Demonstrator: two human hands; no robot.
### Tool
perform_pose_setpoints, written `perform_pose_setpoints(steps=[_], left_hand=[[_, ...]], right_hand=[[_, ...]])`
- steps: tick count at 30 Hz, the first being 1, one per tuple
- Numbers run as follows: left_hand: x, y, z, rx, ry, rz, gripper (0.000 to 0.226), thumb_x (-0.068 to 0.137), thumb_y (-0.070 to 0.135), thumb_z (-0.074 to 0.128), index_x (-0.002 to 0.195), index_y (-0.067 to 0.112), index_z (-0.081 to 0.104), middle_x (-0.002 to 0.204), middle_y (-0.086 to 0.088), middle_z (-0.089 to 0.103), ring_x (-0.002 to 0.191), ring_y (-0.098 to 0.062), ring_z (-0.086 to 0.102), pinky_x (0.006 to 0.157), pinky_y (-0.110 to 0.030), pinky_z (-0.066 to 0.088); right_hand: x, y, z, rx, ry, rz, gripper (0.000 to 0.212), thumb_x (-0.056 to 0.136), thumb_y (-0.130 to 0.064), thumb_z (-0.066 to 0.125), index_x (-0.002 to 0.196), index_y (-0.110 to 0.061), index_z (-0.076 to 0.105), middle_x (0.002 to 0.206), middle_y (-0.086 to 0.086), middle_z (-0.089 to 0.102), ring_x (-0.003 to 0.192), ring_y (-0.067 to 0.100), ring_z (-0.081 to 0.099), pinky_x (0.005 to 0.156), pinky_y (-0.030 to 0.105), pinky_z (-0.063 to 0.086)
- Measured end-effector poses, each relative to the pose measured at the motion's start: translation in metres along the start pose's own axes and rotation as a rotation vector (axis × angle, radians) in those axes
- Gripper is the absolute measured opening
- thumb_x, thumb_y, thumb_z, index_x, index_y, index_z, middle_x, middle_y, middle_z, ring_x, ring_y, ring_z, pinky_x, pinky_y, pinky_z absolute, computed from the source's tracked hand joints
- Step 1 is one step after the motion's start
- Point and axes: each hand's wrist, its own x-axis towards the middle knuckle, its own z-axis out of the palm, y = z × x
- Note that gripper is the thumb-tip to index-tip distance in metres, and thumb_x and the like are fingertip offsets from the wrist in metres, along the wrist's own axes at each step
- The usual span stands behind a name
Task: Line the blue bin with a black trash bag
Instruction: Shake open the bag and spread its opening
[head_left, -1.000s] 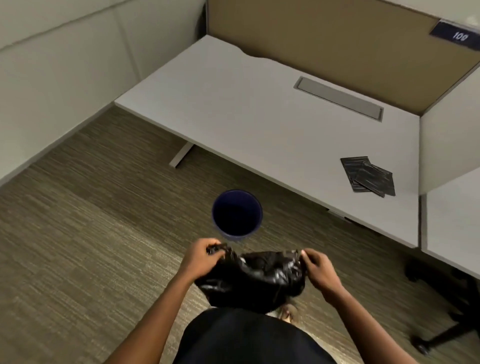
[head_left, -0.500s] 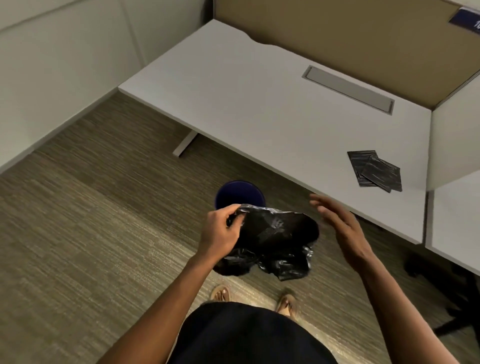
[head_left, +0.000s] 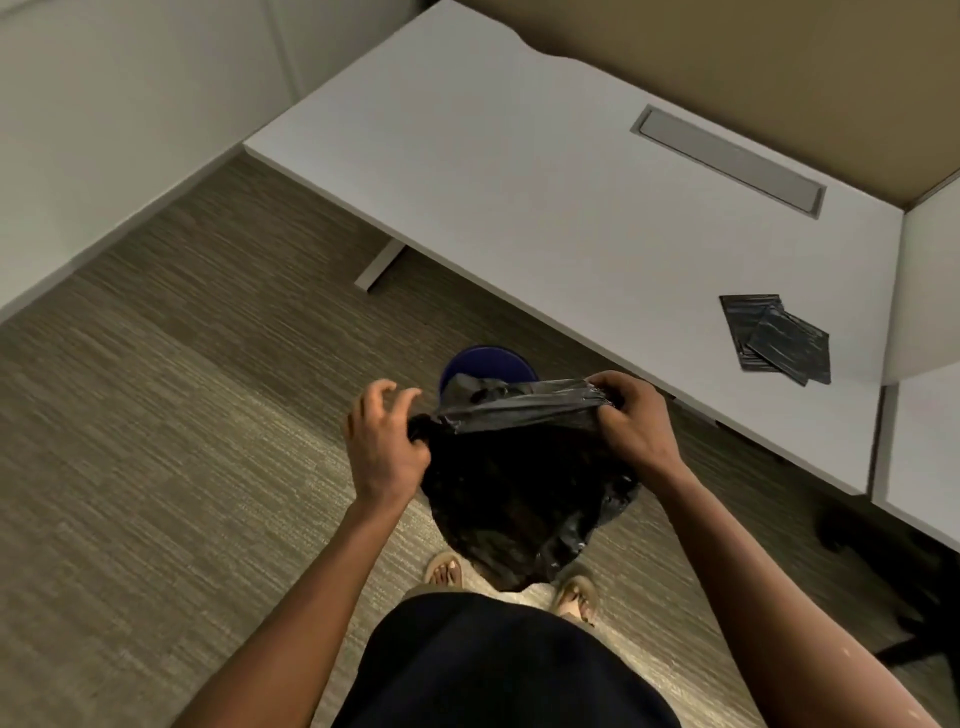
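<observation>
The black trash bag (head_left: 524, 483) was being opened above the floor; its mouth was pinched in the right hand (head_left: 631, 421) grip and gathered in the left hand (head_left: 384, 441) grip, fingers half spread. The blue bin (head_left: 485, 361) stood at 12 o'clock; lowering the mouth over it was judged next

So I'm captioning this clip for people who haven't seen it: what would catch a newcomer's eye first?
The crumpled black trash bag at centre, stretched between the left hand and right hand. Just beyond it, the blue bin stands on the carpet, half hidden by the bag. Folded spare bags lie on the white desk at right.
</observation>
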Motion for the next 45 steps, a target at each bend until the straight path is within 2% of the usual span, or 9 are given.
perform_pose_setpoints(steps=[6,10,17,20,23,28,35,38,45], left_hand=[[0.021,-0.011,0.027,-0.464,-0.392,-0.787,0.024,0.087,0.028,0.072,0.107,0.015,0.073,0.117,-0.013,0.07,0.107,-0.032,0.067,0.084,-0.039,0.052],[0.032,-0.002,0.045,-0.991,-0.644,-1.059,0.022,0.104,0.022,0.048,0.117,0.016,0.064,0.111,-0.01,0.071,0.095,-0.026,0.068,0.086,-0.052,0.049],[0.057,0.018,0.087,-1.194,-0.554,-0.946,0.02,0.097,-0.007,0.059,0.109,0.009,0.064,0.112,-0.017,0.07,0.092,-0.022,0.069,0.095,-0.04,0.054],[0.069,0.024,0.101,-1.063,-0.534,-0.861,0.029,0.086,-0.011,0.072,0.108,0.007,0.068,0.115,-0.018,0.074,0.092,-0.019,0.071,0.078,-0.024,0.058],[0.089,0.028,0.112,-0.927,-0.515,-0.772,0.03,0.082,-0.008,0.077,0.098,0.017,0.072,0.1,-0.006,0.078,0.092,-0.017,0.072,0.067,-0.017,0.055],[0.125,0.028,0.132,-0.873,-0.442,-0.658,0.031,0.079,-0.001,0.082,0.095,0.025,0.075,0.092,0.006,0.081,0.086,-0.005,0.074,0.067,-0.014,0.056],[0.149,-0.011,0.198,-0.779,-0.48,-0.643,0.027,0.079,0.004,0.084,0.088,0.026,0.072,0.094,0.002,0.078,0.091,-0.013,0.072,0.075,-0.026,0.056],[0.153,-0.033,0.232,-0.763,-0.555,-0.626,0.03,0.078,0.007,0.086,0.091,0.029,0.07,0.095,0.006,0.079,0.093,-0.01,0.072,0.074,-0.022,0.054],[0.148,-0.087,0.323,-0.687,-0.712,-0.579,0.038,0.084,0.007,0.083,0.112,0.022,0.062,0.109,0.004,0.073,0.104,-0.011,0.069,0.085,-0.022,0.053]], right_hand=[[0.009,0.006,0.004,0.131,0.047,0.031,0.025,0.094,-0.019,0.06,0.099,-0.042,0.069,0.1,-0.015,0.072,0.094,-0.013,0.064,0.075,0.021,0.05],[0.009,0.024,0.008,0.133,0.09,0.076,0.028,0.082,-0.041,0.056,0.105,-0.039,0.071,0.101,-0.015,0.072,0.092,-0.003,0.066,0.073,0.021,0.051],[0.032,0.072,0.026,0.3,0.131,0.479,0.024,0.1,-0.031,0.056,0.096,-0.041,0.078,0.099,-0.006,0.08,0.094,0.017,0.075,0.08,0.039,0.062],[0.05,0.086,0.039,0.504,0.202,0.612,0.023,0.099,-0.029,0.058,0.103,-0.028,0.081,0.103,0.002,0.081,0.104,0.028,0.074,0.085,0.041,0.061],[0.072,0.087,0.055,0.633,0.375,0.606,0.027,0.1,-0.018,0.053,0.1,-0.023,0.08,0.103,0.002,0.079,0.109,0.03,0.072,0.09,0.039,0.058],[0.097,0.088,0.075,0.642,0.426,0.487,0.031,0.105,-0.016,0.05,0.107,-0.029,0.078,0.101,-0.014,0.079,0.096,-0.002,0.071,0.089,0.027,0.054],[0.117,0.133,0.121,0.608,0.456,0.438,0.038,0.107,-0.008,0.045,0.131,-0.022,0.07,0.112,-0.011,0.077,0.104,0.006,0.073,0.086,0.025,0.062],[0.129,0.158,0.151,0.539,0.441,0.43,0.031,0.107,-0.009,0.048,0.132,-0.011,0.067,0.12,0.009,0.073,0.109,0.026,0.07,0.081,0.023,0.063],[0.154,0.217,0.236,0.375,0.298,0.53,0.031,0.107,-0.012,0.053,0.134,-0.004,0.065,0.129,0.017,0.069,0.121,0.033,0.065,0.105,0.058,0.054]])
